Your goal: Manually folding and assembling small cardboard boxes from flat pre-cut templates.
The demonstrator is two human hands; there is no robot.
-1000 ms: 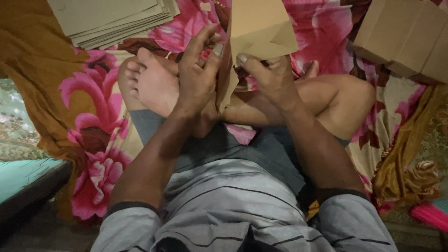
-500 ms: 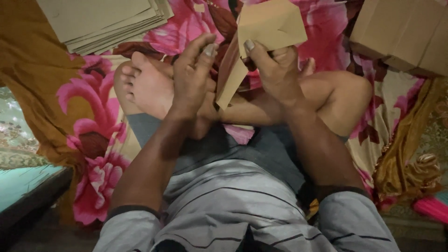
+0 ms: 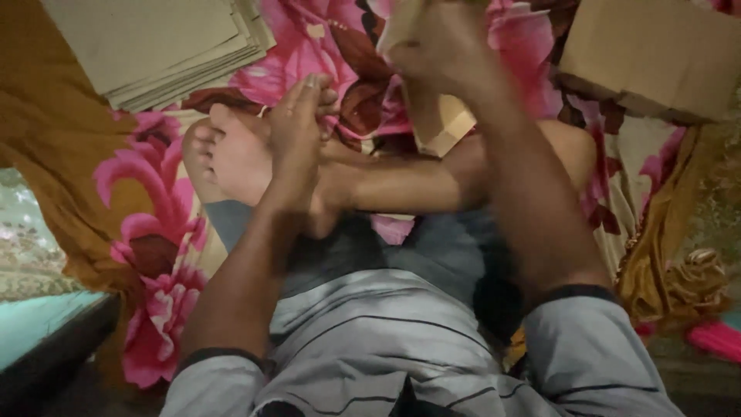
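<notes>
Seated cross-legged on a pink floral cloth, striped shirt at the bottom of the view, bare feet tucked in front.

Right hand raised near the top edge, clenched around a folded brown paper piece. Piece partly blurred, its upper end hidden in the grip and its lower end hanging down toward the shin, so long axis runs roughly up and down, slightly tilted. Exact shape of the fold hard to tell.

Left hand lower and to the left, released, fingers straight and together, palm resting against the foot. Nothing held. Fingertips pointing up and a little right, toward the paper piece. Piece lying up and to the right of this hand, near but apart, a strip of cloth visible between them.

Right hand plainly the one on the piece; left hand the free one, well placed to meet the hanging lower end from the left.

Flat stack of brown sheets at upper left, well apart from the right hand and just beyond the left hand's fingertips. Second pile of brown folded pieces at upper right, near the right forearm, not touched. Mustard cloth bunched along the left side.
</notes>
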